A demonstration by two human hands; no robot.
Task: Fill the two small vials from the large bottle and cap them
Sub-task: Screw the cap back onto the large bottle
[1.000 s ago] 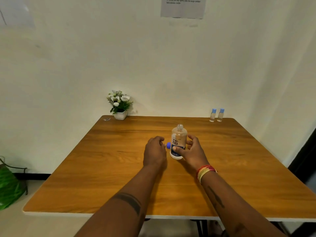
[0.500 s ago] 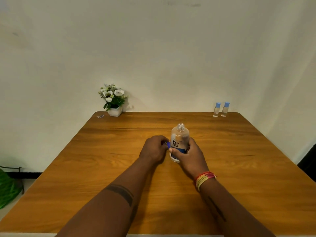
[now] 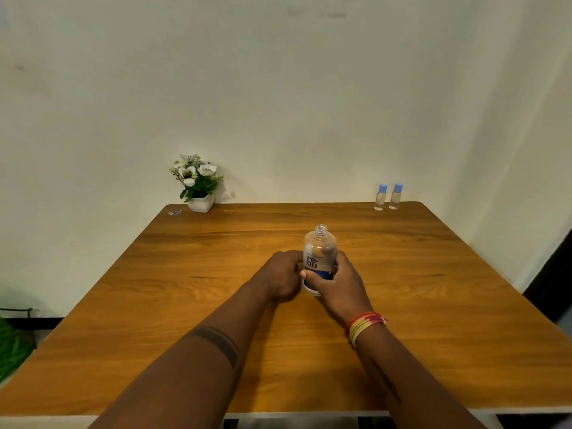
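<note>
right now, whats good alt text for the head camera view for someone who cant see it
A person's right hand grips an uncapped large bottle standing upright mid-table, while the left hand rests curled beside it. Two small vials with blue caps stand at the far right edge of the wooden table; a potted flower plant sits far left.

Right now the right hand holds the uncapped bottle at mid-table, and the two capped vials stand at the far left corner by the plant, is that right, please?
Not quite: the head view shows the vials at the far right corner, away from the plant. The right hand does hold the uncapped bottle at mid-table.
</note>
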